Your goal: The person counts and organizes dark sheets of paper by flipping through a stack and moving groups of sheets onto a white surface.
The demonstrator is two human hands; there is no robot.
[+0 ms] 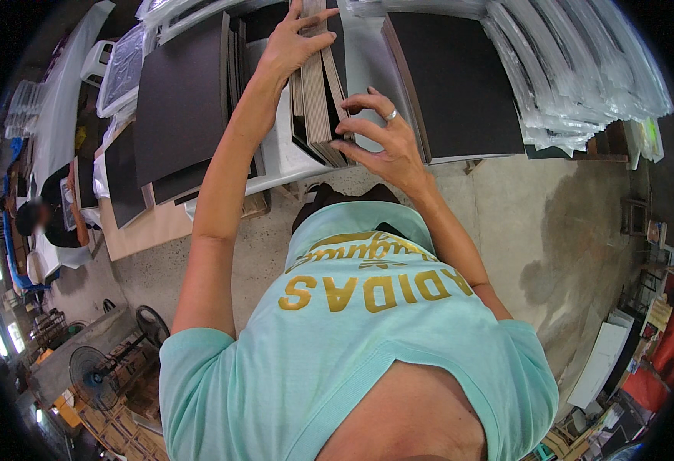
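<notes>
A stack of thin boards [318, 100] stands on edge on the table in front of me, grey-brown edges upward and black faces at the sides. Across the far part of those edges lies my left hand [295, 42], its fingers spread. My right hand [387, 138], a ring on one finger, is bent around the near right corner of the stack, with fingertips and thumb against the boards. Large black panels [183, 100] lean in a pile to the left. More black panels [452, 84] lie stacked to the right.
Plastic-wrapped bundles [567, 69] are piled at the far right. The table's near edge [275, 180] runs just before my body. A person [60, 203] works at the left. Behind me on the left stands a fan [95, 376]; concrete floor [521, 223] lies around me.
</notes>
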